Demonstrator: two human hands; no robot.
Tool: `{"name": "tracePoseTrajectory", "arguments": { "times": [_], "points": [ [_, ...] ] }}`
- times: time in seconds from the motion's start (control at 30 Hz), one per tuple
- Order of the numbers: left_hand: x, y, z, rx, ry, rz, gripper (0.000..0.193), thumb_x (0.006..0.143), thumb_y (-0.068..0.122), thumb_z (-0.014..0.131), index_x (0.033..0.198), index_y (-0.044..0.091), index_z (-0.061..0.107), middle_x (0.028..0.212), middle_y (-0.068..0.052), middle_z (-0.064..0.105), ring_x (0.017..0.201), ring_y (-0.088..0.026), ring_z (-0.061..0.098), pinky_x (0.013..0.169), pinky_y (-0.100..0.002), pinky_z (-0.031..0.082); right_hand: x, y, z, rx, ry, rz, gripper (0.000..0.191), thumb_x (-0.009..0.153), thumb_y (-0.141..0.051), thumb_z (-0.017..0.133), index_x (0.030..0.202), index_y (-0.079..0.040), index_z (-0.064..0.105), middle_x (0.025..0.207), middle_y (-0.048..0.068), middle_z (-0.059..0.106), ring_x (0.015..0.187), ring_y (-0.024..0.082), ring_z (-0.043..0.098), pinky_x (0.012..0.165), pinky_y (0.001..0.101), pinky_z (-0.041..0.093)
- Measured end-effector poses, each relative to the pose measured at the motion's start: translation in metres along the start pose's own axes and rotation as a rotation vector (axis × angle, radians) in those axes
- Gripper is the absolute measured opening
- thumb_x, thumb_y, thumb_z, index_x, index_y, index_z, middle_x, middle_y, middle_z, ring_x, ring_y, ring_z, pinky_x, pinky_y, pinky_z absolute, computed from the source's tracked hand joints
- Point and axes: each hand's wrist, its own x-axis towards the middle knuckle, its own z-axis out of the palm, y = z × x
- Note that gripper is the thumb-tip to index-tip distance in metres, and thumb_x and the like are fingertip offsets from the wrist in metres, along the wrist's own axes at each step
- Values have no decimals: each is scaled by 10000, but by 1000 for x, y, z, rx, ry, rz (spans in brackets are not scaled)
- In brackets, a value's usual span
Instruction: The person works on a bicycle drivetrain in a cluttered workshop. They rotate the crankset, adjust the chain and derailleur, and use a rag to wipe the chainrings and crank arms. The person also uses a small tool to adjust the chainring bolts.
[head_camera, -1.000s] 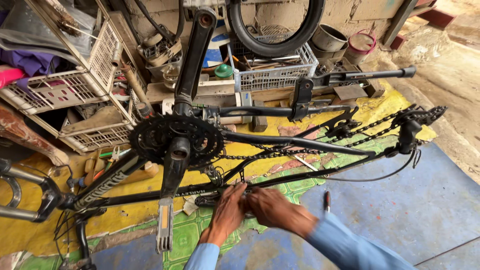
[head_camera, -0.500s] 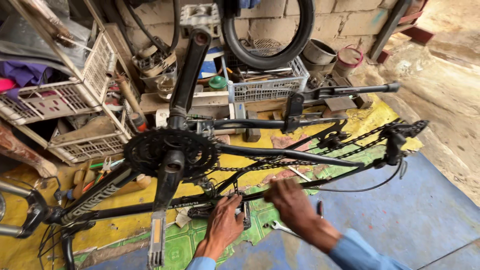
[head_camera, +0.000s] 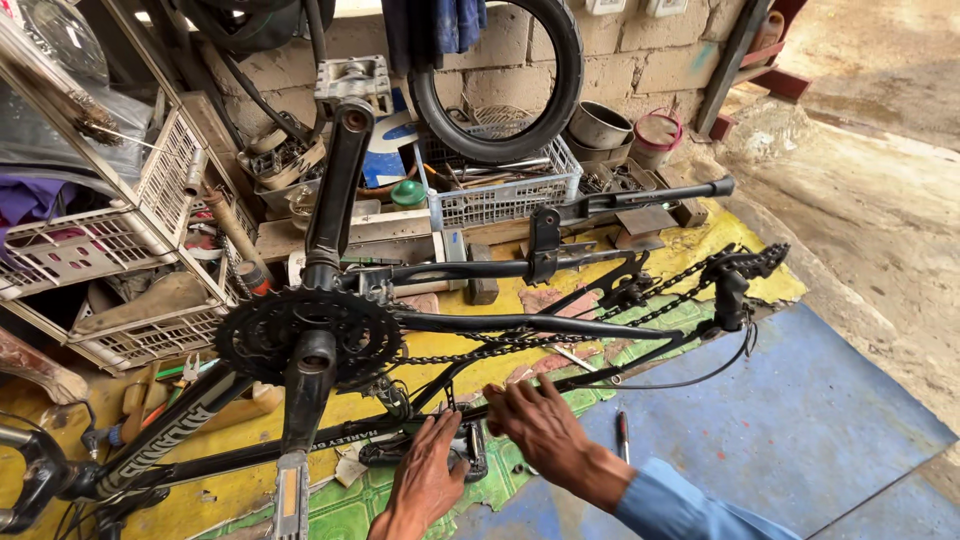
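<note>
- Both hands have shifted closer together since the earlier frame, now meeting at the lower tube of the frame; the view has also tipped up, showing more of the wall.
- Black bicycle frame (head_camera: 520, 325) lies upside down across yellow, green and blue floor mats (head_camera: 800, 430).
- Black tyre (head_camera: 500, 90) hangs on the block wall behind, above a white plastic crate (head_camera: 500, 195) of parts.
- Toothed chainring (head_camera: 305, 335) with crank arm sits left of centre; a loose chain (head_camera: 560, 335) runs from it to the rear derailleur (head_camera: 735, 275).
- Right hand (head_camera: 545, 425), in a blue sleeve, rests fingers curled on the lower tube.
- Left hand (head_camera: 425, 480), fingers spread fairly wide, presses on a small black part (head_camera: 470, 450) under that tube; whether it grips it, I cannot tell.
- Slim pen-like tool (head_camera: 622, 435) lies on the blue mat, just right of the right hand.
</note>
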Motion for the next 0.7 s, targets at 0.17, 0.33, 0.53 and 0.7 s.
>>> {"name": "tracePoseTrajectory", "arguments": {
  "times": [0.17, 0.33, 0.53, 0.7],
  "points": [
    [2, -1, -5, -13, -2, -9, 800, 856, 206, 744, 1566, 119, 387, 1604, -64, 376, 1510, -295, 301, 1250, -390, 205, -37, -11, -76, 211, 159, -124, 363, 976, -133, 607, 1325, -62, 677, 1178, 52, 720, 1117, 218, 672, 967, 413, 495],
    [8, -8, -8, -31, 35, 41, 658, 867, 219, 731, 1455, 57, 485, 1530, -109, 488, 1458, -315, 408, 1238, -365, 273, -40, 15, -172, 401, 405, 174, 125, 922, -62, 622, 1034, -68, 677, 952, 94, 749, 859, 242, 729, 728, 362, 560],
    [10, -7, -4, -7, 25, 38, 685, 863, 218, 739, 1467, 52, 460, 1536, -109, 475, 1462, -311, 397, 1241, -379, 251, 35, 92, -200, -296, 17, 411, 285, 1010, -375, 546, 932, -115, 633, 713, 56, 666, 494, 189, 522, 395, 355, 432],
    [6, -7, -4, -1, 36, 62, 706, 866, 205, 730, 1486, 53, 428, 1559, -114, 438, 1477, -318, 364, 1249, -380, 236, 78, 116, -158, -400, 6, 334, 241, 1072, -252, 534, 978, -66, 657, 667, 47, 594, 484, 135, 427, 382, 330, 409]
  ]
}}
